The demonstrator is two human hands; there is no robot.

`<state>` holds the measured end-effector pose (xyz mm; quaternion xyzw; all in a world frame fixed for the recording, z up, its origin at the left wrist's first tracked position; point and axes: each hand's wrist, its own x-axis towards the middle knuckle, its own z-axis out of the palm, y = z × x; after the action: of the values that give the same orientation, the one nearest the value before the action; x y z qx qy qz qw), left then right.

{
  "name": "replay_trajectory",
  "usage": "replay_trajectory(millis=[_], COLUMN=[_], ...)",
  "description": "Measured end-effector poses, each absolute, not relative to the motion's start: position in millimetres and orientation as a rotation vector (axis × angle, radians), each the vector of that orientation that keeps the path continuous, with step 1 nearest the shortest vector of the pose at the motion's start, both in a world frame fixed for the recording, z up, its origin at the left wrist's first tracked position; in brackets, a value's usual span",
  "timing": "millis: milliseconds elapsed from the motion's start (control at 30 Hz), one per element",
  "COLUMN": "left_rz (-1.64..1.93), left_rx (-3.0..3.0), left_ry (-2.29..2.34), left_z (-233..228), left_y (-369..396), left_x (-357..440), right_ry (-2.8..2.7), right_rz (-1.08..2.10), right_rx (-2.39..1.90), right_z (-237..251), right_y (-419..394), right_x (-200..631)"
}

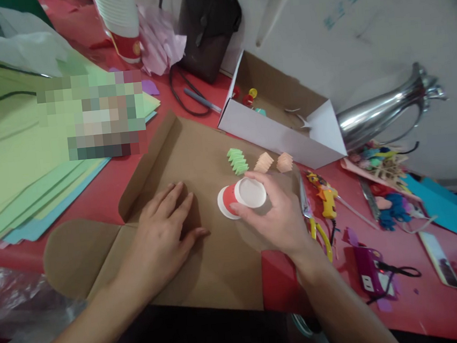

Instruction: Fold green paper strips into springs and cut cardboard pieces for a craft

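Right now the right hand (281, 217) fingers pinch an upturned red cup (242, 197) by its base on the cardboard (217, 269), seemingly steadying it. Left hand (165, 226) lies flat, fingers spread, just beside. Folded paper bits (237, 160) sit behind; scissors (311, 217) and glue gun (326, 197) crowd the right.

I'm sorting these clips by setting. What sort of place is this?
Probably a craft or hobby work table. Stacked coloured paper sheets, a yellow glue gun and small folded paper pieces lie about, while the right hand holds a paper cup on flattened cardboard.
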<state>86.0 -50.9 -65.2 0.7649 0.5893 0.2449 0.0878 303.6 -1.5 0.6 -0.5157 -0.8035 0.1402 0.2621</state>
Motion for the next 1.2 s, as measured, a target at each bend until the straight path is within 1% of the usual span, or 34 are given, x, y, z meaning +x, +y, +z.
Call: replay_trajectory(millis=[400, 567, 667, 767, 833, 900, 1000, 1100, 1200], left_rz=[0.727, 0.679, 0.677, 0.730, 0.775, 0.834, 0.919, 1.031, 1.106], left_rx=[2.261, 2.195, 2.195, 2.218, 2.204, 2.106, 1.776, 1.479, 1.402], left_ry=[1.757, 1.743, 1.712, 1.630, 1.520, 1.417, 1.267, 1.150, 1.120], left_z=[-67.2, -47.1, -25.5, -8.1, -2.9, -2.6, -5.8, -6.4, -4.0], left_y=[-49.4, -44.3, -37.6, -27.2, -18.8, -10.5, -1.3, 2.0, 0.7], left_x=[84.7, 81.1, 85.6, 101.8, 116.6, 129.9, 139.8, 135.7, 122.9], right_ry=[-2.153, -2.119, -1.888, -1.562, -1.459, -1.437, -1.441, -1.455, -1.506], right_rz=[0.439, 0.674, 0.732, 0.723, 0.770, 0.830, 0.899, 0.949, 0.955], right_rx=[-1.381, -1.299, -1.219, -1.262, -1.316, -1.358, -1.391, -1.391, -1.385], right_z=[-7.0, 2.1, 9.8, 7.4, 0.0, -9.4, -21.9, -29.6, -32.9], right_y=[-4.2, -2.9, -9.4, -23.8, -36.1, -48.7, -64.7, -74.0, -76.7], right_x=[301.1, 314.8, 333.3, 351.3, 359.4, 363.7, 364.6, 362.6, 360.4])
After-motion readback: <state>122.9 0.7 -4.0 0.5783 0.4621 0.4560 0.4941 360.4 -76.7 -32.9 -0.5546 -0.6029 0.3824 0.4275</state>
